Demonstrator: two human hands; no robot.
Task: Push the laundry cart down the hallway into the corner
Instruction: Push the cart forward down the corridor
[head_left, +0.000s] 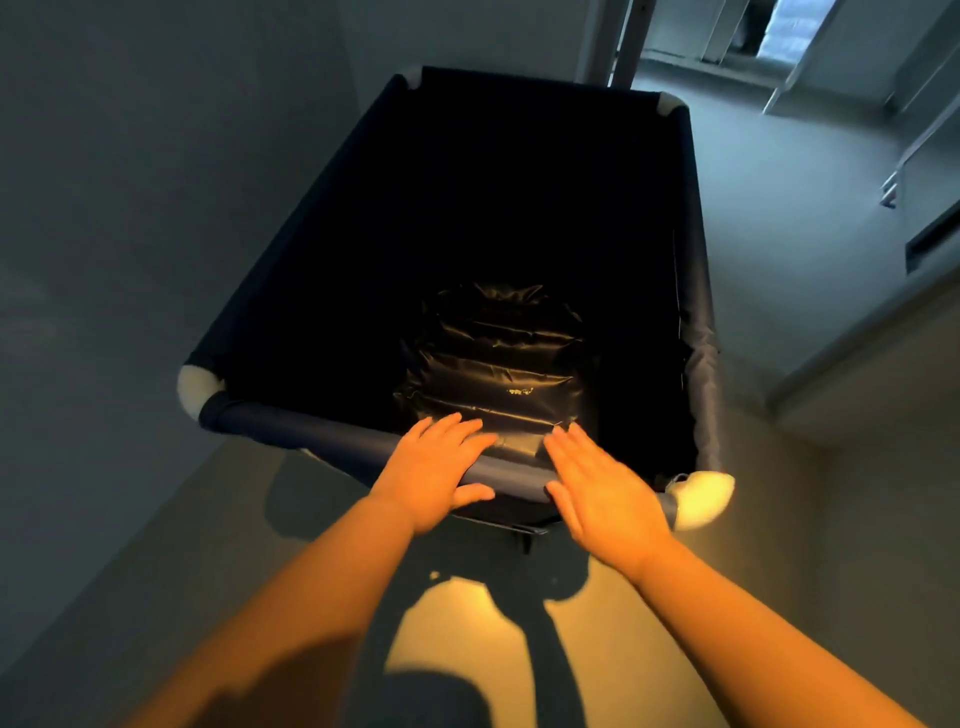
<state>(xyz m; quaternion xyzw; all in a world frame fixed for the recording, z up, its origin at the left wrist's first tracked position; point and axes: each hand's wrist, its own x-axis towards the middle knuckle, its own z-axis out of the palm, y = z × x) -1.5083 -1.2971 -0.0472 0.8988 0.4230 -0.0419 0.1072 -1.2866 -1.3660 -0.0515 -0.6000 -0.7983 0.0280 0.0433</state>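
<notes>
Fingers (457, 428) of left hand (434, 467) straight, laid flat over the near rail (332, 441) of the laundry cart (696, 332), thumb under the rail edge; not curled round it. Right hand (605, 488) same: fingers extended, palm pressing down on the rail, gripping nothing. Both hands sit side by side, right of the rail's middle. Both forearms reach forward from the body toward the cart. Step in hand: the push itself, judged mid-hallway. Cart stands directly ahead of the hands, wall (130, 208) close on its left, open floor (779, 208) beyond its far right corner. Dark bag (493, 353) inside the cart. Next move likely needs steady forward pressure, steering toward the corner.
</notes>
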